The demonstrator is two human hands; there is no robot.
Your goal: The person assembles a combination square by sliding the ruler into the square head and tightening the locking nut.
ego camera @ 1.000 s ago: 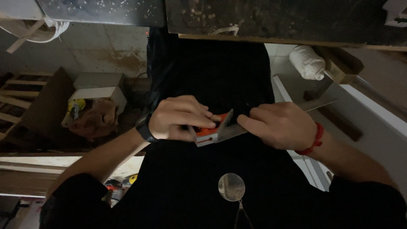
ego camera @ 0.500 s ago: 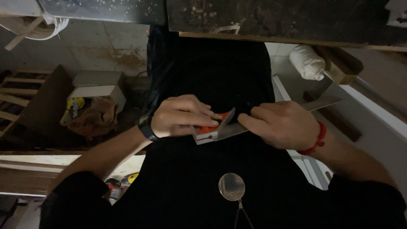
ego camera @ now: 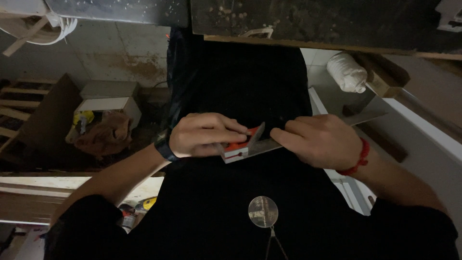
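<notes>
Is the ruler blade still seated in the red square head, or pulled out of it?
Seated. The blade runs from the red head under the right hand; the left hand holds the head.

Combination square as I see it: red-and-grey metal head (ego camera: pixel 239 147) with a white lower edge, gripped at its left end, mounted on a long grey steel blade (ego camera: pixel 288 140) that runs rightward and slightly upward, its middle covered, its far tip emerging against the dark cloth

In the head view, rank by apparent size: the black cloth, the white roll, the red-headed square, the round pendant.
1. black cloth
2. red-headed square, partly hidden by both hands
3. white roll, farther from the camera, so unsure against the square
4. round pendant
</notes>
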